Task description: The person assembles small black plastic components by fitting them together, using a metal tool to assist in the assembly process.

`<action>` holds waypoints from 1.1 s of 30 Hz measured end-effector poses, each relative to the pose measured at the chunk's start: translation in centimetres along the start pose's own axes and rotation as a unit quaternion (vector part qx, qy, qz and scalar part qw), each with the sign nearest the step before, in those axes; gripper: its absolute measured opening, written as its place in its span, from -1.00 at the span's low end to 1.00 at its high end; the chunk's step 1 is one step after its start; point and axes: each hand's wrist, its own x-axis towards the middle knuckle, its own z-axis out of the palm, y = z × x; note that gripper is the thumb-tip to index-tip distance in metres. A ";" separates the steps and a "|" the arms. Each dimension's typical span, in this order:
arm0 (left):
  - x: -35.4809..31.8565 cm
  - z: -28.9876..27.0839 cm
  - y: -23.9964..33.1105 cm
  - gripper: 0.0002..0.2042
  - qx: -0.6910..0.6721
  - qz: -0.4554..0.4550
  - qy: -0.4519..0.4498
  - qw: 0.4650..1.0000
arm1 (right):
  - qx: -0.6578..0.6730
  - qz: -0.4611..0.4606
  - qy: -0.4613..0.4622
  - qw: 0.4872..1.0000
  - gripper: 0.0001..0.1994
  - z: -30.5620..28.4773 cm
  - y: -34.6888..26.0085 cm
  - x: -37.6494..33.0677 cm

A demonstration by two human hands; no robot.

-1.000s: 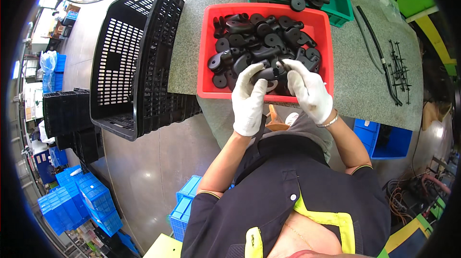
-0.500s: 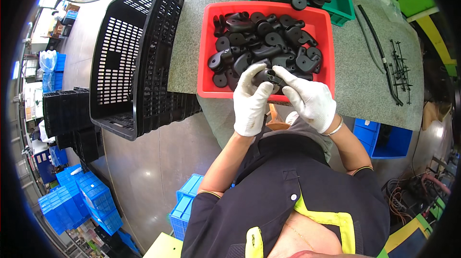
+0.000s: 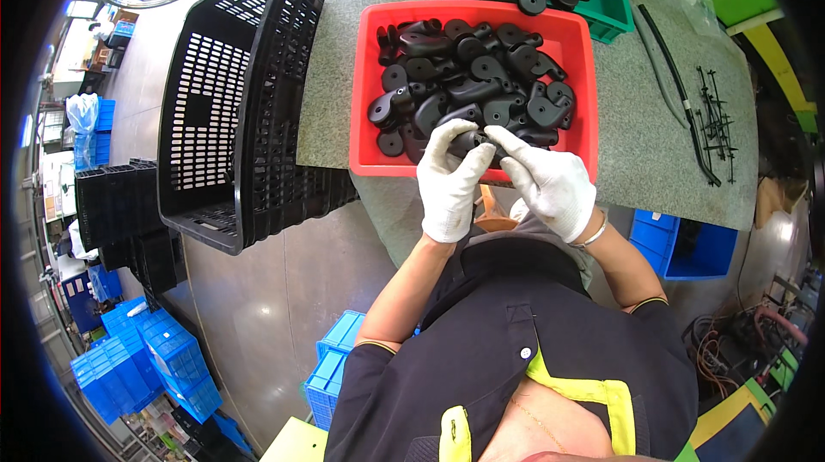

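Both my hands wear white gloves and meet over the near rim of a red bin (image 3: 369,84) full of black plastic parts (image 3: 468,75). My left hand (image 3: 449,183) and my right hand (image 3: 546,178) pinch one black part (image 3: 478,140) between their fingertips, just above the bin's front wall. The part is mostly hidden by the fingers.
A green bin (image 3: 614,11) with more black parts stands behind the red one on the grey stone table (image 3: 331,75). Black rods and small frames (image 3: 700,110) lie to the right. A tall black slotted crate (image 3: 232,110) stands left of the table, blue crates (image 3: 155,350) on the floor.
My hands have drawn back from the pile toward the bin's near rim, holding a black part between them. The right hand has shifted slightly right.
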 end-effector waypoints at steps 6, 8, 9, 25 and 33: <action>0.1 -0.2 0.3 -0.79 0.062 0.076 0.049 0.994 | -0.032 0.029 -0.005 0.999 -0.66 0.3 0.5 0.5; 0.8 -1.5 2.6 -0.83 0.123 0.100 0.120 0.980 | -0.075 0.046 0.051 0.995 -0.72 -0.1 2.7 2.1; 1.4 -2.4 3.8 -0.84 0.162 0.135 0.173 0.962 | -0.104 0.033 0.098 0.989 -0.73 -0.1 4.9 2.9; 5.7 -14.9 12.3 -0.66 0.459 0.457 0.274 0.711 | -0.009 0.057 0.070 0.996 -0.70 -1.7 12.3 9.4; 2.4 -2.8 2.0 -0.52 0.409 0.458 -0.073 0.786 | 0.527 0.334 -0.155 0.766 -0.74 -1.1 3.7 5.2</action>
